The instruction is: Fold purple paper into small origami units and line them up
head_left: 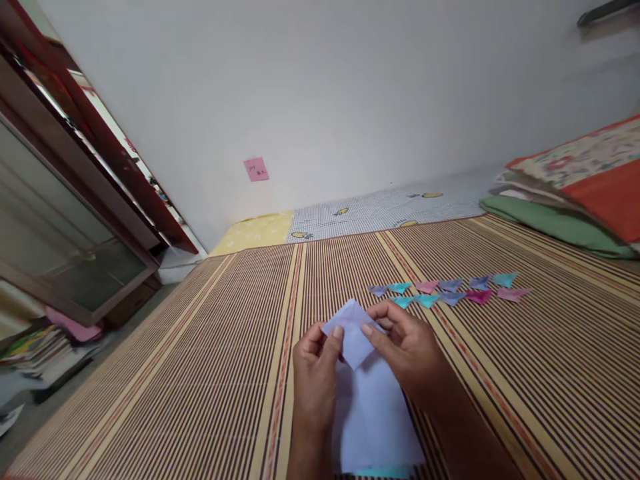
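A small lavender paper (354, 340), folded to a diamond shape, is held up between both hands. My left hand (319, 363) pinches its left corner, with the thumb on the front face. On the right edge, my right hand (403, 340) grips it between thumb and fingers. Beneath the hands lies a larger pale lavender sheet (377, 420), with a turquoise edge showing under its near end. Beyond my right hand, several small folded paper pieces in turquoise (427, 301), pink (513, 293), magenta (479, 296) and lavender (451, 285) lie in two rows.
A striped mat (225, 360) covers the surface. Folded bedding (555, 220) is piled at the far right, and a patterned cloth (350, 217) runs along the wall. A pink note (256, 169) hangs on the wall. A glass-fronted cabinet (75, 233) and stacked books (40, 353) stand left.
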The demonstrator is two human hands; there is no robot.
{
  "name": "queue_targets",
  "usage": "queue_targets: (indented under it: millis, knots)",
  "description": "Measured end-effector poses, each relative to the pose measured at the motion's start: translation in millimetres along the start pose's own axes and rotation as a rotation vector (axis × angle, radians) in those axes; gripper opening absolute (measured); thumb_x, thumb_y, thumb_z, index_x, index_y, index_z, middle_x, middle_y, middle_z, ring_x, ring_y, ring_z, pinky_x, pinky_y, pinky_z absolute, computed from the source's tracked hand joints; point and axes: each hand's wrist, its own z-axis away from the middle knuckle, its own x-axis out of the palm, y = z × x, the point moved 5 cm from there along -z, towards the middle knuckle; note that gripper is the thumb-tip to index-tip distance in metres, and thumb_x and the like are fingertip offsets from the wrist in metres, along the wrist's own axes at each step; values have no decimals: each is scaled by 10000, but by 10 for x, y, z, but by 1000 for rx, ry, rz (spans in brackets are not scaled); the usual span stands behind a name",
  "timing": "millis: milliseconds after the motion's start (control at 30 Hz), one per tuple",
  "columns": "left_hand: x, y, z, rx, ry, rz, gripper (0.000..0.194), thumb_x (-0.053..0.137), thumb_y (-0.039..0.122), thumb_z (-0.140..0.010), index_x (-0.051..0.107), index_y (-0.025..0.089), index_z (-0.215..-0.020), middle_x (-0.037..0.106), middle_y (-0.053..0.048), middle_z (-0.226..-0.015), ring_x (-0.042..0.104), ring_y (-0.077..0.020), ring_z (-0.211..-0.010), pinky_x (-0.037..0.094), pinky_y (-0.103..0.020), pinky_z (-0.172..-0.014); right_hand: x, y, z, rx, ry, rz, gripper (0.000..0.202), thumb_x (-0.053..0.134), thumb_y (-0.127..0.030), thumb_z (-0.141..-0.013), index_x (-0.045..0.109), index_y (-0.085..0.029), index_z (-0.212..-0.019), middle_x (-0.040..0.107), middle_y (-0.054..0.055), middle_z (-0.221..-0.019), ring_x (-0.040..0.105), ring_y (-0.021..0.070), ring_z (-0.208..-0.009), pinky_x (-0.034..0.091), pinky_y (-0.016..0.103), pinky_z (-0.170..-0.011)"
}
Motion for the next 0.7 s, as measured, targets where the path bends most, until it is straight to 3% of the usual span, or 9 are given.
queue_targets:
  millis: [133, 233, 333, 533, 700]
  knots:
    - [-12, 30, 19, 21, 28, -21, 378, 700, 481, -908, 606, 163, -725, 514, 35, -645, 461, -99, -586, 388, -200, -550, -57, 14, 2, 16, 27, -37, 181, 691, -375, -894, 635, -207, -854, 692, 18, -702, 630, 162, -590, 492, 257, -525]
    - [-5, 111, 48, 116, 83, -56, 270, 695, 449, -919, 650, 188, -970, 589, 16, -767, 535, -118, -666, 447, -211, -614, -141, 36, -10, -36, 99, -24, 172, 701, -368, -894, 632, -212, -873, 697, 12, -705, 639, 164, -610, 498, 254, -543]
    - [45, 186, 86, 199, 87, -175, 329, 743, 364, -888, 624, 230, -1164, 648, -29, -968, 609, -160, -832, 502, -255, -730, -197, 43, -20, -90, 169, 0, 150, 697, -353, -902, 632, -218, -895, 700, 6, -710, 656, 169, -631, 511, 257, -571]
    - [129, 225, 95, 277, 4, -341, 72, 707, 260, -895, 675, 212, -938, 625, -46, -1014, 593, -173, -847, 477, -264, -730, -201, 0, -39, -198, 242, 70, 100, 680, -312, -915, 645, -224, -882, 682, 5, -770, 664, 169, -694, 526, 272, -633]
    - [97, 262, 82, 332, 31, -485, 107, 729, 220, -859, 684, 211, -762, 593, -45, -1006, 582, -188, -888, 453, -262, -714, -221, -57, -38, -351, 270, 179, 88, 656, -269, -928, 667, -219, -856, 678, 73, -1112, 646, 240, -1099, 506, 370, -914]
